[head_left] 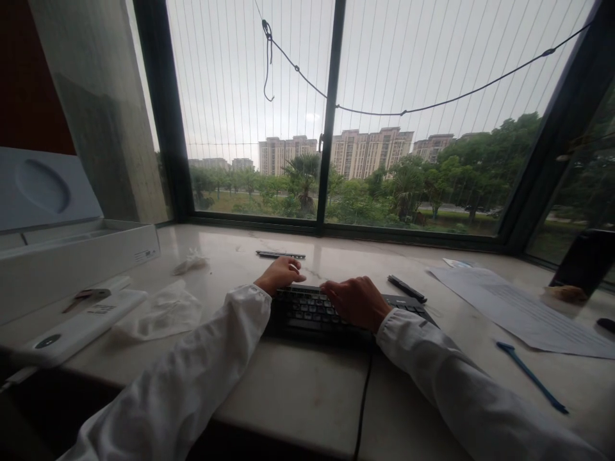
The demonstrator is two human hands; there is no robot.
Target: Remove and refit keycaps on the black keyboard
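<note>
A black keyboard (307,310) lies near the front edge of the pale counter, with a cable running from it toward me. My left hand (281,274) is at its back left corner, fingers bent, with a gap between thumb and fingers and nothing visible in it. Over the middle keys, my right hand (358,301) is closed, its fingers curled and their tips close to the back row. Whatever those fingers may pinch is hidden. Behind my left hand lies a slim dark bar (280,254). A black, narrow object (407,289) rests behind the keyboard's right part.
Printed paper sheets (519,307) and a blue plastic tool (532,376) lie to the right. On the left are a white box (129,246), a white device (91,320) and a crumpled white wrapper (163,310). A window frame (331,128) bounds the counter's back.
</note>
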